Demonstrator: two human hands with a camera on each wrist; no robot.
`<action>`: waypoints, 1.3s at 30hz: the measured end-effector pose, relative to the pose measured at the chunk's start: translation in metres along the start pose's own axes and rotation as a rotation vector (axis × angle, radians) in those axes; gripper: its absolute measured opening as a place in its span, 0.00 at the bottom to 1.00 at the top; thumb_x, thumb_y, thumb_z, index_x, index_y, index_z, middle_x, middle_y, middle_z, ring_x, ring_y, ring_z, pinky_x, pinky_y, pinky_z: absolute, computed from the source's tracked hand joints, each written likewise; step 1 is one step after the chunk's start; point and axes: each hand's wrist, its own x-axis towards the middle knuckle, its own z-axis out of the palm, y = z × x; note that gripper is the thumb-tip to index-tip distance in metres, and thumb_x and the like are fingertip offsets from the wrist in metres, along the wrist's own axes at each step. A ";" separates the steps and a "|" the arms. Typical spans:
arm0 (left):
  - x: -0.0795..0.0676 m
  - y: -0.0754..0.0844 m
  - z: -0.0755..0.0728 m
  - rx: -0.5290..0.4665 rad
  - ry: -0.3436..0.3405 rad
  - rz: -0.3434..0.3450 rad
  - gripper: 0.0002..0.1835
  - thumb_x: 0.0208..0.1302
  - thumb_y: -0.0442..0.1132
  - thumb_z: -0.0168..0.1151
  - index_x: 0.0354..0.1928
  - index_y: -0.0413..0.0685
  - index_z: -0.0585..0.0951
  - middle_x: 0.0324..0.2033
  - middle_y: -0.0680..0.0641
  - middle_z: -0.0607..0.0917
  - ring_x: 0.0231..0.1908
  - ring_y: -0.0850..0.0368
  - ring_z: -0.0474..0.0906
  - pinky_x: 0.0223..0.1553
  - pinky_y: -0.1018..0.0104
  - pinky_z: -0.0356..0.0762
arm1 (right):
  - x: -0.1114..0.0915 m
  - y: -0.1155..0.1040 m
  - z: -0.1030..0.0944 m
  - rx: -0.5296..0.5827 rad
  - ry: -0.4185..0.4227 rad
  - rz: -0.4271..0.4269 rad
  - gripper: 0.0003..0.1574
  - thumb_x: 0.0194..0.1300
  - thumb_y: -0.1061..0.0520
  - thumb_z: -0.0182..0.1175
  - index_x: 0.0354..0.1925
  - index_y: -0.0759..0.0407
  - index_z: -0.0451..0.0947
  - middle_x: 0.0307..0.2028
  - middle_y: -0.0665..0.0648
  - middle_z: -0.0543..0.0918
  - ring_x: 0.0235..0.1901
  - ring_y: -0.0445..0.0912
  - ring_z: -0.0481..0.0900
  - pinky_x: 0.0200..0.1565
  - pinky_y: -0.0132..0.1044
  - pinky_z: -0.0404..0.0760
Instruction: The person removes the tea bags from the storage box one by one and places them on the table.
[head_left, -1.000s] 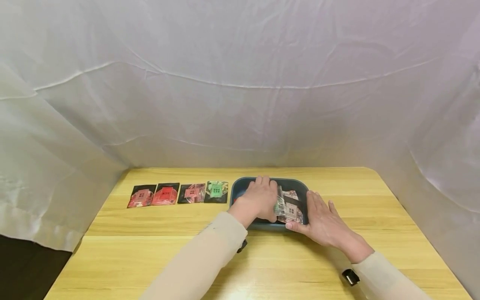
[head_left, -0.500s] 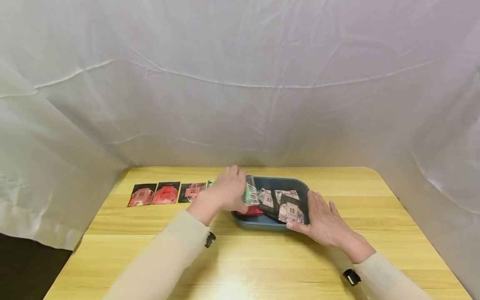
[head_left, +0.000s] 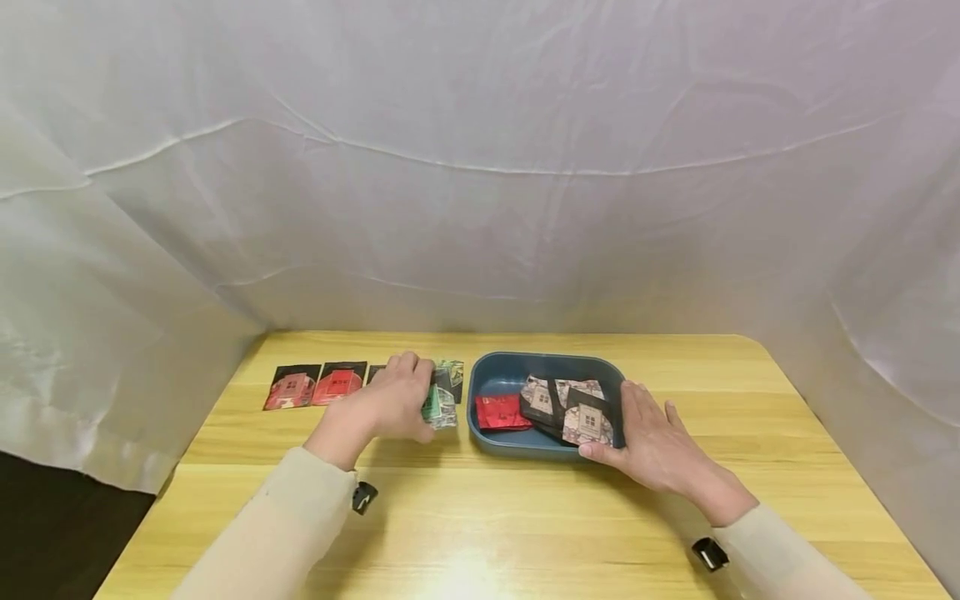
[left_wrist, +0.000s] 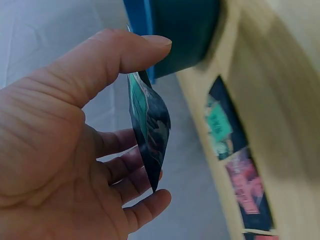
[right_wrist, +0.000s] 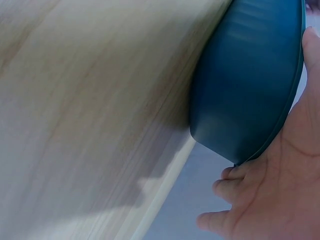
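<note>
My left hand (head_left: 390, 400) pinches a small flat sachet (left_wrist: 149, 120) with a green label between thumb and fingers, left of the blue tray. That sachet hangs over the right end of a row of sachets, partly covering a green-labelled one (head_left: 456, 377) on the table. Along the right end of the blue tray (head_left: 517, 452) rests my right hand (head_left: 656, 437), fingers straight and thumb at the front rim. Inside the tray lie a red sachet (head_left: 501, 412) on the left and several black sachets (head_left: 588, 421) with pale floral pictures on the right.
Further left in the row are a black-and-red sachet (head_left: 292, 389), a bright red one (head_left: 340, 383), and one mostly behind my left hand. The wooden table (head_left: 525, 525) ends at a pale hanging cloth (head_left: 480, 233) at the back and sides.
My left hand has come out of the tray with the green-labelled sachet and moved left to the row. The right hand has stayed at the tray's right end.
</note>
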 end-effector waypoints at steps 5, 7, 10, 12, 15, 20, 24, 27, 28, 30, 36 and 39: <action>0.001 -0.006 0.018 -0.029 -0.053 0.005 0.54 0.52 0.48 0.83 0.75 0.33 0.63 0.70 0.31 0.68 0.71 0.34 0.63 0.74 0.39 0.64 | -0.001 0.001 0.001 -0.002 0.001 0.001 0.84 0.62 0.13 0.54 0.81 0.77 0.41 0.80 0.79 0.48 0.79 0.74 0.49 0.73 0.79 0.45; 0.003 -0.008 0.027 -0.036 -0.074 0.012 0.56 0.52 0.47 0.83 0.76 0.33 0.62 0.73 0.30 0.65 0.75 0.31 0.59 0.77 0.37 0.60 | -0.002 0.002 0.002 -0.005 0.003 0.003 0.83 0.62 0.13 0.54 0.81 0.77 0.41 0.80 0.79 0.48 0.79 0.74 0.49 0.73 0.79 0.45; 0.006 -0.010 0.038 -0.044 -0.106 0.016 0.58 0.50 0.47 0.84 0.78 0.33 0.60 0.76 0.29 0.62 0.79 0.30 0.53 0.79 0.37 0.55 | -0.001 0.002 0.003 -0.010 0.008 0.005 0.83 0.62 0.13 0.53 0.81 0.77 0.41 0.80 0.79 0.48 0.79 0.74 0.49 0.73 0.79 0.45; 0.007 -0.010 0.044 -0.038 -0.129 0.011 0.60 0.49 0.47 0.85 0.79 0.35 0.60 0.77 0.30 0.61 0.80 0.31 0.52 0.79 0.37 0.54 | -0.001 0.002 0.003 -0.009 0.009 0.007 0.83 0.62 0.13 0.53 0.81 0.77 0.41 0.80 0.79 0.48 0.79 0.74 0.50 0.73 0.79 0.45; 0.009 -0.010 0.051 -0.021 -0.153 0.017 0.60 0.47 0.48 0.86 0.79 0.38 0.61 0.76 0.32 0.63 0.78 0.31 0.55 0.78 0.37 0.56 | -0.001 0.002 0.004 -0.009 0.010 0.007 0.83 0.62 0.12 0.53 0.81 0.77 0.41 0.80 0.79 0.48 0.79 0.74 0.49 0.73 0.79 0.45; 0.013 -0.011 0.057 0.032 -0.154 0.030 0.57 0.45 0.49 0.86 0.77 0.41 0.66 0.73 0.35 0.68 0.74 0.34 0.62 0.74 0.36 0.64 | -0.001 0.001 0.004 -0.008 0.012 0.007 0.83 0.63 0.13 0.53 0.81 0.77 0.40 0.80 0.78 0.48 0.79 0.74 0.49 0.73 0.79 0.45; 0.017 -0.012 0.059 0.039 -0.153 0.023 0.58 0.46 0.49 0.86 0.78 0.42 0.66 0.75 0.36 0.67 0.76 0.32 0.60 0.76 0.35 0.61 | -0.001 0.000 0.004 -0.004 0.016 0.009 0.83 0.62 0.13 0.53 0.81 0.77 0.41 0.80 0.78 0.49 0.79 0.73 0.49 0.73 0.79 0.45; 0.019 -0.014 0.059 0.029 -0.160 0.011 0.59 0.47 0.49 0.86 0.80 0.42 0.64 0.78 0.36 0.64 0.78 0.31 0.57 0.78 0.35 0.57 | -0.001 0.000 0.005 -0.007 0.018 0.008 0.83 0.62 0.12 0.53 0.81 0.77 0.41 0.80 0.78 0.49 0.79 0.73 0.49 0.73 0.79 0.45; 0.020 -0.014 0.059 0.025 -0.162 0.008 0.60 0.47 0.49 0.86 0.80 0.42 0.63 0.78 0.35 0.63 0.78 0.30 0.56 0.78 0.35 0.56 | -0.001 0.000 0.005 -0.008 0.018 0.008 0.83 0.62 0.12 0.53 0.81 0.77 0.41 0.80 0.78 0.49 0.79 0.73 0.49 0.73 0.79 0.45; 0.020 -0.015 0.059 0.024 -0.163 0.002 0.60 0.48 0.49 0.86 0.80 0.42 0.63 0.79 0.35 0.62 0.79 0.30 0.55 0.78 0.34 0.55 | 0.000 0.000 0.006 -0.011 0.020 0.007 0.83 0.62 0.12 0.53 0.81 0.77 0.41 0.80 0.78 0.49 0.79 0.74 0.49 0.73 0.79 0.45; 0.020 -0.015 0.060 0.012 -0.160 -0.015 0.60 0.48 0.50 0.86 0.81 0.43 0.63 0.79 0.35 0.62 0.79 0.30 0.55 0.78 0.34 0.55 | -0.001 0.001 0.007 -0.016 0.029 0.005 0.83 0.62 0.13 0.53 0.81 0.77 0.42 0.80 0.79 0.50 0.79 0.74 0.50 0.73 0.79 0.46; 0.020 -0.015 0.060 0.001 -0.154 -0.018 0.60 0.48 0.50 0.87 0.80 0.43 0.63 0.79 0.35 0.62 0.79 0.30 0.54 0.78 0.34 0.55 | -0.001 0.000 0.007 -0.016 0.031 0.005 0.83 0.62 0.13 0.53 0.81 0.77 0.42 0.80 0.79 0.50 0.79 0.74 0.51 0.73 0.80 0.46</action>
